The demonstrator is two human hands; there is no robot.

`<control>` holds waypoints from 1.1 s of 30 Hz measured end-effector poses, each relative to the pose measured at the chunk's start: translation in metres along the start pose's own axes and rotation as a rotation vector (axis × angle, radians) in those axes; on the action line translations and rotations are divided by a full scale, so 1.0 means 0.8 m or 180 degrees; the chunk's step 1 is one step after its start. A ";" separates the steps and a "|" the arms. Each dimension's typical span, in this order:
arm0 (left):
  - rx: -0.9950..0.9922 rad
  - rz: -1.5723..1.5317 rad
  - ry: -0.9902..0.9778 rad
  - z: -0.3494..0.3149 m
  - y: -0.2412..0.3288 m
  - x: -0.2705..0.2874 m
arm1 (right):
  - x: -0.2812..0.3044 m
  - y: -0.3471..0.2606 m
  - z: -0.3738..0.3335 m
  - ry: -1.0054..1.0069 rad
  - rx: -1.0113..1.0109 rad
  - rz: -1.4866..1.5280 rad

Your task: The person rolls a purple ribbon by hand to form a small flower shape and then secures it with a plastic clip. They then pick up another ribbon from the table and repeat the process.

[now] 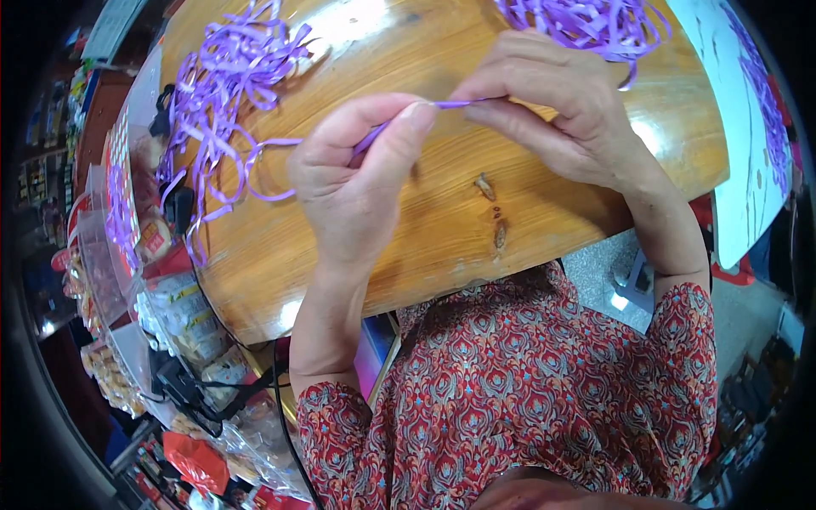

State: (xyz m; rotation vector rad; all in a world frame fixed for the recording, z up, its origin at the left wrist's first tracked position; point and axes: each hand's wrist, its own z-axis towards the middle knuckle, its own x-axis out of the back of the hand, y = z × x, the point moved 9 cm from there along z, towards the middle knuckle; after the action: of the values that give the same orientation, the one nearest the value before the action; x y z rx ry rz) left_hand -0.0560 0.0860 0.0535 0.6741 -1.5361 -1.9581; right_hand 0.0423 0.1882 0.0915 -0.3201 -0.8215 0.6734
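A thin purple ribbon (452, 104) is stretched between my two hands above the wooden table (442, 212). My left hand (361, 166) is closed, pinching the ribbon between thumb and forefinger, and the strip runs back through the palm. From there it trails left into a loose tangled heap of purple ribbon (246, 64) lying at the table's far left. With thumb and fingertips pressed together, my right hand (552, 110) grips the ribbon's other side. Whether the strip ends inside the right fingertips is hidden.
Another purple ribbon pile (586, 25) lies at the far right of the table. A white marbled surface (731, 127) with more purple strands adjoins it. Packaged goods (183, 314) and a black cable (285, 425) sit beside the table's left edge; a red bag (195, 459) is lower left.
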 end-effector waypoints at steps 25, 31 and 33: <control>0.0053 0.0611 0.0112 -0.020 0.019 0.132 | 0.121 0.130 -0.039 0.1616 -0.0748 0.3212; 0.0001 0.0376 0.0231 -0.033 0.028 0.123 | 0.125 0.124 -0.046 0.2312 -0.1376 0.2164; 0.0099 0.0323 0.0297 -0.043 0.022 0.126 | 0.100 0.088 -0.023 0.2104 -0.1169 0.0945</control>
State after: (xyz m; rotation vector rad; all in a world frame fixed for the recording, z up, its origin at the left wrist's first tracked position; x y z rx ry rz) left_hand -0.1029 -0.0107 0.0582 0.6771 -1.5172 -1.8064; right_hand 0.0657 0.2936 0.0885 -0.9547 -0.2547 0.6314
